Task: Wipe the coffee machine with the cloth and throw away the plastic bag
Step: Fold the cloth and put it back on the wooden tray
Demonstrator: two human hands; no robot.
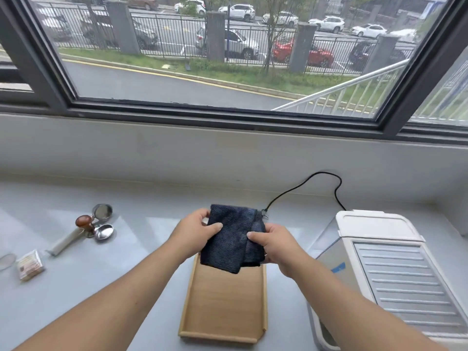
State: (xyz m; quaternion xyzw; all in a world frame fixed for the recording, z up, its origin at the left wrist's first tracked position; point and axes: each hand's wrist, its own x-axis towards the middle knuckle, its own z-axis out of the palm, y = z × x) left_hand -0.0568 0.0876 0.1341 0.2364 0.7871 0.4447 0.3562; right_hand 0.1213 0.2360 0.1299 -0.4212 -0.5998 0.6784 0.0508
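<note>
A dark blue ribbed cloth, folded, hangs between both hands above the far end of a wooden tray. My left hand pinches its left edge and my right hand grips its right side. The white coffee machine stands on the counter to the right, close to my right forearm, its ridged grey top facing up. A small plastic bag with brownish contents lies at the far left of the counter.
A portafilter with a white handle, a wooden-knobbed tamper and two metal filter baskets lie on the left. A black power cord loops behind the machine. The grey wall and window ledge rise behind the counter.
</note>
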